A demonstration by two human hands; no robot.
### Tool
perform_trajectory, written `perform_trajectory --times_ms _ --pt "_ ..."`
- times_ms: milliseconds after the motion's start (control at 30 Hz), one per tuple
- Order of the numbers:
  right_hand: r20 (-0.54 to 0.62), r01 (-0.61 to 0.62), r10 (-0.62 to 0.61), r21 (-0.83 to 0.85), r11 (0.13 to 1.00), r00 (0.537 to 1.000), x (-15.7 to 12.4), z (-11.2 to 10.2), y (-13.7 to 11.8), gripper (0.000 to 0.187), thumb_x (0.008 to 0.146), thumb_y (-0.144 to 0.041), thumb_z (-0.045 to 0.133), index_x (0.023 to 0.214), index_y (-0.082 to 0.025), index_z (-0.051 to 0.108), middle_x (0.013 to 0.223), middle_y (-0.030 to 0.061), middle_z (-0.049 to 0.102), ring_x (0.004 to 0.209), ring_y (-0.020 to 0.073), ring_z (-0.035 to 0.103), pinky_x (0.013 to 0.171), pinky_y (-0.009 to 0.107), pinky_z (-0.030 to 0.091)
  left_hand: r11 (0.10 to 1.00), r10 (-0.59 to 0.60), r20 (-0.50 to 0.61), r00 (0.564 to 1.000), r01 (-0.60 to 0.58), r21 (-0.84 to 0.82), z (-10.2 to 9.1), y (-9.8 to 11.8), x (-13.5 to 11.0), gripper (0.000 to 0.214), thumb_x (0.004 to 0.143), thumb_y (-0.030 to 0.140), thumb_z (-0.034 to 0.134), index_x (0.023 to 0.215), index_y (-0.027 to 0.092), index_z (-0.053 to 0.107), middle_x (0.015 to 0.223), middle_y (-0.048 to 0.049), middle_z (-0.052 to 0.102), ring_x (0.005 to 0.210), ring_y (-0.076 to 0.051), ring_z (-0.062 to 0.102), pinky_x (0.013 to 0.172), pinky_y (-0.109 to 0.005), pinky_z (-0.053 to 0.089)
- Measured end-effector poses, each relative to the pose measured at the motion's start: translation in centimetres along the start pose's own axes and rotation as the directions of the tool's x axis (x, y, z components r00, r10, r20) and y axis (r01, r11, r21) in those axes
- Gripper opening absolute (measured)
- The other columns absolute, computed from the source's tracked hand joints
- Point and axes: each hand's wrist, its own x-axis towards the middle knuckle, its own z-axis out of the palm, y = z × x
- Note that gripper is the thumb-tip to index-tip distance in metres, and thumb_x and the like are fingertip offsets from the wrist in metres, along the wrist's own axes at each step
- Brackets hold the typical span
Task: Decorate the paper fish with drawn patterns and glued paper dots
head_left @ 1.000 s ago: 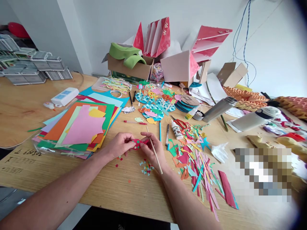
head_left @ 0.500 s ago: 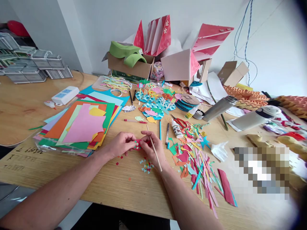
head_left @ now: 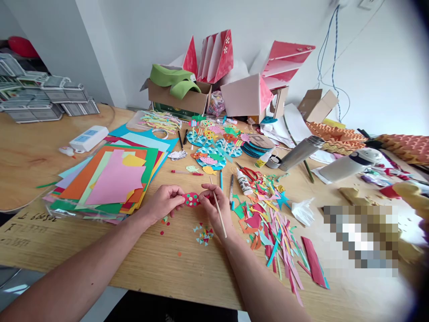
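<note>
1. Red paper cut-out (head_left: 191, 199) w/ green dots: lies btwn the hands, just above the table, held level across the gap, one end in each hand.
2. Stack of coloured card sheets (head_left: 114, 183): far left, in clear plastic, pink & orange sheets on top, well left of L hand.
3. L hand (head_left: 162, 202): closed, thumb & fingertips pinching cut-out's left end.
4. Red paper dots (head_left: 164, 221): small scraps on table just below L hand.
5. Triangle paper bits (head_left: 204, 235): small heap below & btwn the hands.
6. R hand (head_left: 214, 206): closed, fingers pinching cut-out's right end; also holds thin wooden stick (head_left: 212, 182), tilted, tip up past the fingers.
7. Blue marker (head_left: 221, 180) & black marker (head_left: 231, 188): lying just above R hand, not touching it.
8. White glue bottle (head_left: 243, 181) & red-handled scissors (head_left: 248, 173): right of the markers.
9. Coloured paper scraps (head_left: 271, 232): big loose pile, right of R hand.
10. Steel thermos (head_left: 301, 153): lying on its side, far right, well apart from the hands.
</note>
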Motion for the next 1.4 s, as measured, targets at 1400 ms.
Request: perform_trajectory --times_ms 1400 --pt "-0.011 -0.060 0.062 0.099 0.993 0.998 0.01 -0.07 -0.02 0.037 0.073 -0.035 0.073 0.103 -0.020 0.058 0.068 -0.0045 0.060 0.061 0.0128 0.054 0.060 0.026 0.040 1.000 0.008 -0.127 0.992 -0.011 -0.022 -0.38 0.03 0.25 0.023 0.058 0.038 0.063 0.067 0.017 0.060 0.055 0.0016 0.060 0.048 -0.012 0.052 0.032 -0.019 0.040"
